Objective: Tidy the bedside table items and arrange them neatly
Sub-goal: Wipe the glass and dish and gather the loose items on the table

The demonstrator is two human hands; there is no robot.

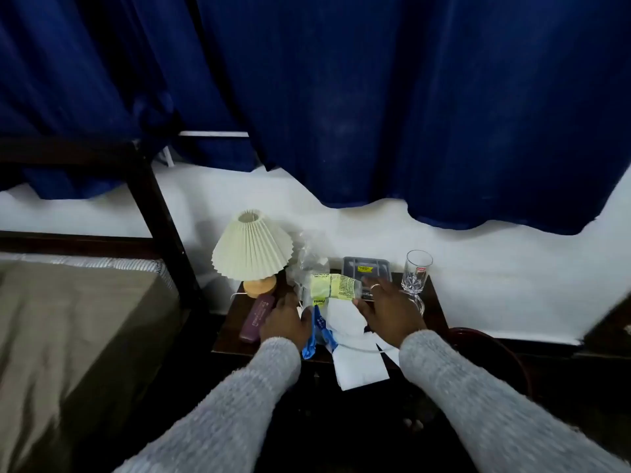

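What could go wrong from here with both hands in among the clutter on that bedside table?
1. The stemmed glass stands just beyond the right hand, near the table's right edge; a sideways sweep could topple it.
2. The white paper overhangs the table's front edge and could slide to the floor if disturbed.
3. The left hand lies between the maroon case and the blue packet; pulling back could drag either off.

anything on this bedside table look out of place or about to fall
Yes. A white paper sheet hangs over the table's front edge, partly unsupported. The middle is a jumble: a yellow-labelled clear plastic packet and a blue wrapper overlap between both hands.
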